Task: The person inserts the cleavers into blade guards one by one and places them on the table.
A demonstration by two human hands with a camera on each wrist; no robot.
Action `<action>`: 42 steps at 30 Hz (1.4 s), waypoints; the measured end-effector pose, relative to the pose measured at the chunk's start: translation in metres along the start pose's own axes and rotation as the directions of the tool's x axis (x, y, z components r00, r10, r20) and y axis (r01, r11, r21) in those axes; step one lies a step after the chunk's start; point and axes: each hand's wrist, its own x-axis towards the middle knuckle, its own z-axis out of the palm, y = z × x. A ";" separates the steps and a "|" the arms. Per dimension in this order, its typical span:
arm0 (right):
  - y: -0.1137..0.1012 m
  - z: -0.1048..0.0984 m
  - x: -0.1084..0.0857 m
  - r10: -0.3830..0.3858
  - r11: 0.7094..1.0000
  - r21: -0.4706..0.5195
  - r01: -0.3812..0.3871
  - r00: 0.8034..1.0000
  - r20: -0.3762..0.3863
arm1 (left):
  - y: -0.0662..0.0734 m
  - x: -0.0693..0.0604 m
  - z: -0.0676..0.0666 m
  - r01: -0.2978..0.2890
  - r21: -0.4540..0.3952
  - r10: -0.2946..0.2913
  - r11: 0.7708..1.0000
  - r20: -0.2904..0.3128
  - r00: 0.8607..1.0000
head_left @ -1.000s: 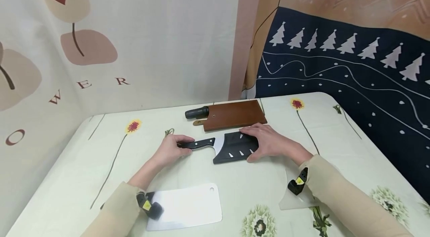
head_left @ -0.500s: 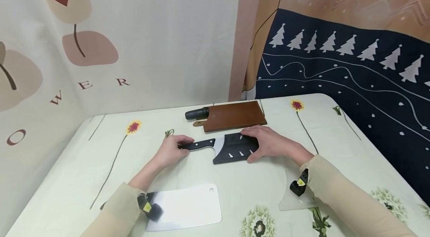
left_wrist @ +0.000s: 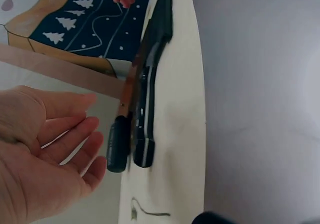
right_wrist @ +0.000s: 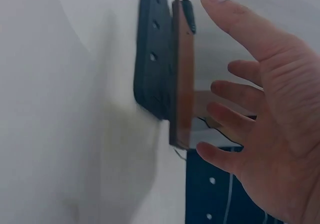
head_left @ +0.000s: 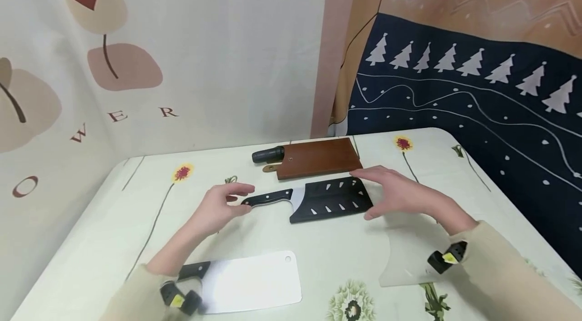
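Observation:
A cleaver with a black riveted handle (head_left: 267, 197) lies across the middle of the table, its blade inside a black slotted blade guard (head_left: 332, 200). Just off the handle's end, my left hand (head_left: 217, 209) hovers with fingers loosely bent and nothing in them; the left wrist view shows a gap between that hand and the handle (left_wrist: 145, 114). Past the guard's far right end is my right hand (head_left: 400, 192), thumb and fingers spread apart, holding nothing. The right wrist view also has the guard (right_wrist: 152, 54) apart from the fingers.
Behind lies a brown leather sheath (head_left: 320, 158) with a black handle (head_left: 268, 154) sticking out. A bare wide-bladed cleaver (head_left: 252, 283) rests in front, partly under my left forearm. A translucent blade-shaped sheet (head_left: 400, 260) lies near my right wrist.
Both hands have let go of the sheathed cleaver. My left hand has drawn back slightly to the left, and my right hand has moved right, uncovering the guard's end. The cleaver stays put.

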 end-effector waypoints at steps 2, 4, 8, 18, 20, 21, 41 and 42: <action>0.001 -0.003 -0.012 0.010 1.000 0.028 -0.010 1.000 0.007 | 0.003 -0.011 -0.006 -0.009 -0.053 0.010 0.999 0.014 1.000; 0.002 -0.006 -0.024 0.014 0.999 0.046 -0.015 1.000 0.017 | 0.004 -0.022 -0.011 -0.019 -0.114 0.023 0.993 0.035 0.999; 0.011 -0.009 -0.047 -0.011 0.999 0.050 0.010 0.999 0.035 | 0.001 -0.046 -0.020 -0.011 -0.201 0.027 0.979 0.078 0.997; 0.041 -0.003 -0.091 -0.066 0.998 -0.002 0.066 0.997 0.038 | -0.041 -0.096 -0.047 0.031 -0.182 -0.011 0.983 0.112 0.994; 0.046 -0.001 -0.097 -0.057 0.998 -0.014 0.057 0.998 0.025 | -0.049 -0.102 -0.051 0.023 -0.130 -0.011 0.991 0.099 0.995; 0.048 0.001 -0.099 -0.053 0.998 -0.021 0.053 0.998 0.020 | -0.053 -0.105 -0.053 0.022 -0.107 -0.012 0.994 0.091 0.996; 0.082 0.030 -0.133 -0.215 0.976 0.025 0.217 0.974 -0.066 | -0.104 -0.134 -0.059 -0.213 0.079 0.209 0.974 0.051 0.977; 0.082 0.031 -0.133 -0.221 0.975 0.018 0.222 0.973 -0.065 | -0.106 -0.134 -0.059 -0.210 0.089 0.206 0.974 0.053 0.977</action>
